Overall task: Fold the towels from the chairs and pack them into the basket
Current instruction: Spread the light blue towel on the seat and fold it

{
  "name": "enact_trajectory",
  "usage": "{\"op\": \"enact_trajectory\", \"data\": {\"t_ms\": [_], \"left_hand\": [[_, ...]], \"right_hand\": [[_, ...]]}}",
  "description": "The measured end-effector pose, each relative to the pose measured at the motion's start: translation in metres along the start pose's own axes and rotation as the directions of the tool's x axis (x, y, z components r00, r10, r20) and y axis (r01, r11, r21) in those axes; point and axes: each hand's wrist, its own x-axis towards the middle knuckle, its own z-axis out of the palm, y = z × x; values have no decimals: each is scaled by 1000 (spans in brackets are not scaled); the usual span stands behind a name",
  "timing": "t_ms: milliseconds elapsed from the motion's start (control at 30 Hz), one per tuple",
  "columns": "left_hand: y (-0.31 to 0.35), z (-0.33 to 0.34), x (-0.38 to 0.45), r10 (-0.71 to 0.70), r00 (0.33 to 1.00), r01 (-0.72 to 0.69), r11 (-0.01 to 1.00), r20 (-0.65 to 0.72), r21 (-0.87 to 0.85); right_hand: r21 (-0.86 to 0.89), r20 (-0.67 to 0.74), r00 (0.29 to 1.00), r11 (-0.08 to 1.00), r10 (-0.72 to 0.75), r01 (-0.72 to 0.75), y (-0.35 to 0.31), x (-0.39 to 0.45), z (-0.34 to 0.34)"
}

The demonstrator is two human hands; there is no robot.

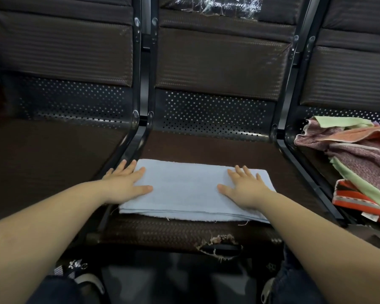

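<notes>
Left chair seat point(53, 150): dark, nothing on it. Left hand point(127, 183): flat, fingers straight and spread, pressing the left end of the light blue towel point(184, 191), outer fingers overhanging its edge. The towel lies folded into a long rectangle on the middle chair seat point(206, 148), near the torn front edge. Right hand point(246, 189): flat, fingers spread, pressing the towel's right end. To the right of the towel, a heap of unfolded towels point(355, 154) lies on the neighbouring seat.

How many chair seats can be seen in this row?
3: the left dark woven seat, bare; the middle seat under the folded pale blue towel; the right seat, partly hidden by unfolded towels.
</notes>
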Motion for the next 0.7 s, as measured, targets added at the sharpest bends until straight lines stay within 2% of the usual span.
{"op": "enact_trajectory", "data": {"t_ms": [167, 267, 367, 467, 700], "left_hand": [[-23, -1, -26, 68, 997, -71, 985, -20, -159], [-36, 5, -37, 112, 990, -129, 965, -85, -230], [-46, 8, -45, 166, 976, -199, 939, -138, -281], [-47, 11, -48, 217, 954, -264, 934, -206, -242], [-47, 15, -39, 291, 916, -330, 938, -276, -107]], "right_hand": [[164, -33, 959, 945, -281, 283, -76, -22, 1], [285, -78, 926, 882, -368, 375, -110, -31, 8], [359, -142, 907, 833, -397, 421, -132, -35, 16], [388, -179, 901, 813, -396, 435, -145, -36, 19], [297, -235, 898, 853, -372, 430, -157, -29, 23]]}}
